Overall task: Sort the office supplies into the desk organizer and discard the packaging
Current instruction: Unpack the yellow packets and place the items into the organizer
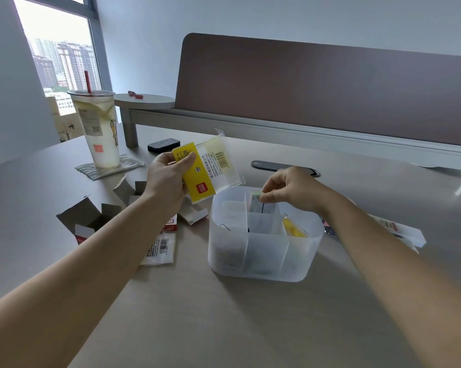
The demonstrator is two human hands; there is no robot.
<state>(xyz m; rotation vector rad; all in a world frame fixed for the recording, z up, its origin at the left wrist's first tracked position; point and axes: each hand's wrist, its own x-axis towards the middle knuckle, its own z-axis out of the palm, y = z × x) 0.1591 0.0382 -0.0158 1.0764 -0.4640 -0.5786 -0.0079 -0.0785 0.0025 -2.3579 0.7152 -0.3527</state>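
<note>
Frosted, round-cornered plastic organizer (261,258) on matte desk (197,314).
Left grip (168,176) clamped on glossy yellow "deli" packet (205,171); right grip (290,189) pinching small pad (256,197).

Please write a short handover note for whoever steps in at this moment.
Left hand: grip on a yellow sticky-note packet, raised beside the organizer.
Right hand: pinching a small pad at the organizer's rear middle slot.
Done: paper clip in the left slot, yellow item in the right slot.
Left: release the pad, empty the packet, then bin the opened boxes and wrappers on the desk. A package lies behind the right arm.
</note>
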